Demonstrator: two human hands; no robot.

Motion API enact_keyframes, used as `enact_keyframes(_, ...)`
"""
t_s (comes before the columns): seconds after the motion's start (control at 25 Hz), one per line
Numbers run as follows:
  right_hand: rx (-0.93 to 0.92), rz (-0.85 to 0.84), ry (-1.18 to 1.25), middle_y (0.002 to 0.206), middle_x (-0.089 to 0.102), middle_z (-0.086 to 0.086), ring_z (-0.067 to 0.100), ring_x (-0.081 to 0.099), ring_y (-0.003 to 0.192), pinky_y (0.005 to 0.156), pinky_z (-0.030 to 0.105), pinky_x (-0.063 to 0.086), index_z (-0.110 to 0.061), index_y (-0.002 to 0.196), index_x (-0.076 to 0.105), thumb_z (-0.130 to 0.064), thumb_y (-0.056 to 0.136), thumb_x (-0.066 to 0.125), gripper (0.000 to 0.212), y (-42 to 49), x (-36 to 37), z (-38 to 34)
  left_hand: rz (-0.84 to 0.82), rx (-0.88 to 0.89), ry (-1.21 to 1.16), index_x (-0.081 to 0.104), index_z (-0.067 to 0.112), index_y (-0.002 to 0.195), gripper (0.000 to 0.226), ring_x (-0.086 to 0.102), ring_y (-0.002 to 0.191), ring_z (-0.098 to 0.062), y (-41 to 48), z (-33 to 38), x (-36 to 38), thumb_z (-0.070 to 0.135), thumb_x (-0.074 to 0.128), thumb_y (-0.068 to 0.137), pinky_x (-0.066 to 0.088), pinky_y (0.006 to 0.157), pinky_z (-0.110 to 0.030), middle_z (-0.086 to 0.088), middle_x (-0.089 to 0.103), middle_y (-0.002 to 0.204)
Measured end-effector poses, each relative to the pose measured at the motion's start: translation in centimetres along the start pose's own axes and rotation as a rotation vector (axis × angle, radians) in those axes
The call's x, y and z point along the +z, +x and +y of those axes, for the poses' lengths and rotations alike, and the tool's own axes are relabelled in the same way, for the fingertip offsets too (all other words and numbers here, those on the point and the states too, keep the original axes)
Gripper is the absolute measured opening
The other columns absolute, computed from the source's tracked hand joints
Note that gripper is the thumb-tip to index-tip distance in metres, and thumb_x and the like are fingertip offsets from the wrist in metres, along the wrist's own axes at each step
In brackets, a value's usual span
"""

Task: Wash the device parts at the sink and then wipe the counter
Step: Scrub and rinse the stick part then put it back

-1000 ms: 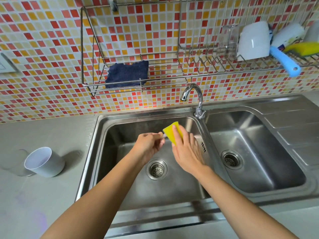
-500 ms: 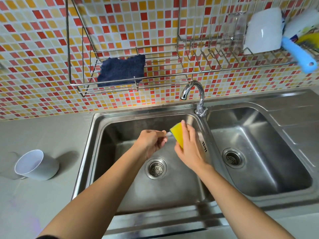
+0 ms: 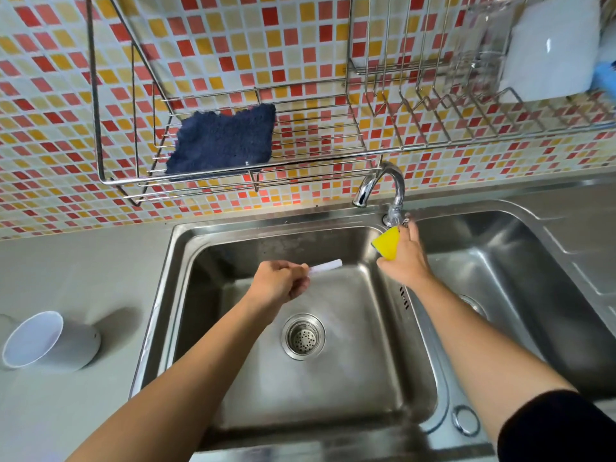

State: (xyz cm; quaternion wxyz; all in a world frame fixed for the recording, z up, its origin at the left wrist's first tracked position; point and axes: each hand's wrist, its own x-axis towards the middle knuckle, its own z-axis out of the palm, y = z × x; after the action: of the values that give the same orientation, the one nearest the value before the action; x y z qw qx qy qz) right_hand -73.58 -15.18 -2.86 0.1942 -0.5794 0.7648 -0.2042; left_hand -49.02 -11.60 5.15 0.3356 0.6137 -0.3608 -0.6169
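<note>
While a thin white part (image 3: 325, 265) is pinched in the left hand (image 3: 278, 284) over the left basin (image 3: 376, 378), a yellow sponge (image 3: 386, 243) is gripped in the right hand (image 3: 405, 256), whose fingertips are touching the tap base (image 3: 395, 215). No water is seen running. Washing is judged underway; the tap likely needs opening for a rinse.

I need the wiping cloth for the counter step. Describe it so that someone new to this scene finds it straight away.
Look at the tiled wall above the sink, where a wire rack hangs. The cloth lies flat on the rack's left shelf, up and left of the tap. It is the only dark blue, fuzzy thing there; the things on the rack's right end are white or clear.
</note>
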Motion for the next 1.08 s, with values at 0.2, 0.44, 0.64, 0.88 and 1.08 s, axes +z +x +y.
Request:
enact_keyframes(0.2,-0.133,0.007,-0.119,0.156,0.004,0.001,0.035,0.033,0.131,0.102,0.042,0.037,-0.009,0.145,0.021,-0.020,0.069,0.070,0.092,-1.0,1.2,0.0,0.004,-0.021,-0.003,0.064,-0.013,0.099,0.021,0.050,0.058,-0.015,0.9,-0.8,0.2,0.005,0.060,0.089,0.047,0.048,-0.011,-0.011,0.053,0.064)
enact_keyframes(0.44,-0.146,0.262,0.271,0.124,0.036,0.022,0.034,0.049,0.100,0.083,0.030,0.040,0.002,0.134,0.031,-0.020,0.065,0.062,0.079,-5.9,2.6,-1.8,0.023,-0.056,-0.061,0.061,-0.003,0.081,0.010,0.052,0.054,-0.014,1.7,-0.5,1.0,0.004,0.061,0.088,0.048,0.047,-0.012,-0.010,0.053,0.062)
enact_keyframes(0.64,-0.239,0.208,0.270,0.113,0.053,0.021,0.035,0.056,0.091,0.070,0.029,0.041,-0.007,0.132,0.031,-0.018,0.073,0.069,0.071,-5.6,1.5,-3.8,-0.022,-0.083,-0.120,0.060,-0.001,0.074,0.016,0.053,0.037,-0.005,2.5,1.1,3.9,0.002,0.058,0.090,0.047,0.043,-0.012,-0.003,0.057,0.044)
enact_keyframes(0.88,-0.344,0.256,0.266,0.121,0.041,0.022,0.017,0.042,0.108,0.093,0.013,0.027,0.000,0.131,0.045,-0.022,0.083,0.057,0.054,-5.1,0.9,-3.4,-0.058,-0.172,-0.176,0.058,-0.002,0.076,0.014,0.053,0.034,-0.006,2.5,2.2,5.1,-0.002,0.055,0.090,0.045,0.038,-0.013,-0.004,0.057,0.041)
enact_keyframes(1.08,-0.304,0.271,0.217,0.124,0.044,0.018,0.023,0.049,0.108,0.089,0.017,0.033,-0.002,0.135,0.043,-0.019,0.089,0.058,0.052,-4.8,0.7,-3.1,-0.063,-0.172,-0.175,0.058,-0.002,0.074,0.017,0.053,0.033,-0.005,2.8,2.3,5.4,-0.003,0.055,0.090,0.046,0.039,-0.012,-0.006,0.058,0.043)
